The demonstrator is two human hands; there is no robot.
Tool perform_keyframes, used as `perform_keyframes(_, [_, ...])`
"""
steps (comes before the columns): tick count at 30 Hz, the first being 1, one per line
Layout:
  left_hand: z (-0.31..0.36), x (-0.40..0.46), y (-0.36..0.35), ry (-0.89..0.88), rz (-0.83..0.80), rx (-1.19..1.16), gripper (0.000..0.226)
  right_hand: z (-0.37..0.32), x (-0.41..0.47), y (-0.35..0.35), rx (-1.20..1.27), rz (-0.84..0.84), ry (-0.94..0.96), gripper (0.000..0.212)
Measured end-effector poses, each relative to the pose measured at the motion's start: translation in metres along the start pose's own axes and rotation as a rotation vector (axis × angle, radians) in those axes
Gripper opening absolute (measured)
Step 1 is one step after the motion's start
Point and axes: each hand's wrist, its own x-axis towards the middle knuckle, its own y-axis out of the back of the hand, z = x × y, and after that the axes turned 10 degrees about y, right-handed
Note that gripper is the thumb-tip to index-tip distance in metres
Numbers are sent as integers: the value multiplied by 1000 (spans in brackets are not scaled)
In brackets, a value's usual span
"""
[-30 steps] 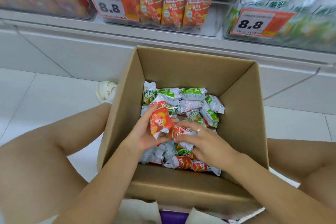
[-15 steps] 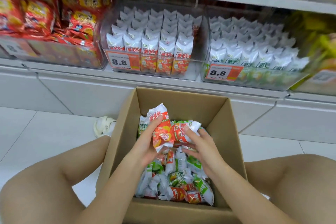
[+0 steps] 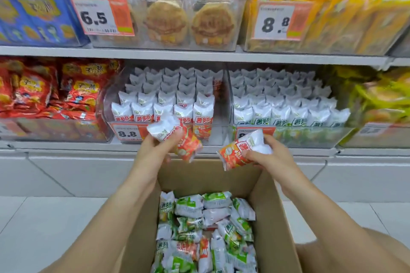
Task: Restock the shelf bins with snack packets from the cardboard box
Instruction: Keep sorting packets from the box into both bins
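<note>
Orange packets: my left hand clasps one packet, long axis tilted, just before the orange bin; right hand pinches another packet, farther right.

Two bare forearms with no sleeves, watch or bracelet; the left hand and right hand wear no gloves. Bare knees show at the edges.

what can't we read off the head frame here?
- Price tag on the clear bin of green-white packets: digits hidden behind the orange-white packet in the right hand.
- Brown cardboard box: near end cut off by bottom edge.
- Yellow packs, upper right: motion-blurred.
</note>
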Motion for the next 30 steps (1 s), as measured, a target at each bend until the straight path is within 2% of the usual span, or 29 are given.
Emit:
perform_keyframes(4, [42, 48, -28, -125, -8, -147, 81, -16, 42, 14, -38, -21, 119, 53])
perform_keyframes(6, [55, 76, -50, -133, 4, -200, 69, -18, 57, 14, -55, -3, 171, 56])
perform_keyframes(10, [70, 132, -91, -136, 76, -260, 26, -6, 66, 13, -19, -25, 202, 47])
perform_keyframes(13, [79, 171, -109, -98, 175, -234, 31, 7, 66, 15, 43, -73, 188, 47])
perform_keyframes(15, [82, 189, -117, -88, 157, -124, 51, 11, 70, 16, 56, -99, 184, 47])
perform_keyframes(17, [85, 199, -124, -99, 224, 226, 77, 12, 73, 17, 51, -121, 192, 49])
perform_keyframes(18, [86, 204, -126, -103, 313, 459, 83, 12, 75, 17, 54, -129, 197, 49])
perform_keyframes(20, [92, 209, -127, -142, 475, 768, 76, 10, 78, 17, 55, -146, 208, 45])
perform_keyframes(23, [108, 215, -126, -146, 441, 893, 63, 9, 80, 23, 20, -160, 233, 40])
perform_keyframes(25, [118, 212, -130, -162, 397, 1069, 57, 9, 80, 28, 8, -148, 243, 37])
perform_keyframes(28, [115, 213, -144, -288, 355, 1292, 53, 7, 81, 29, 17, -130, 246, 35])
perform_keyframes(30, [99, 219, -154, -380, 366, 1346, 51, 7, 82, 26, 22, -135, 255, 35])
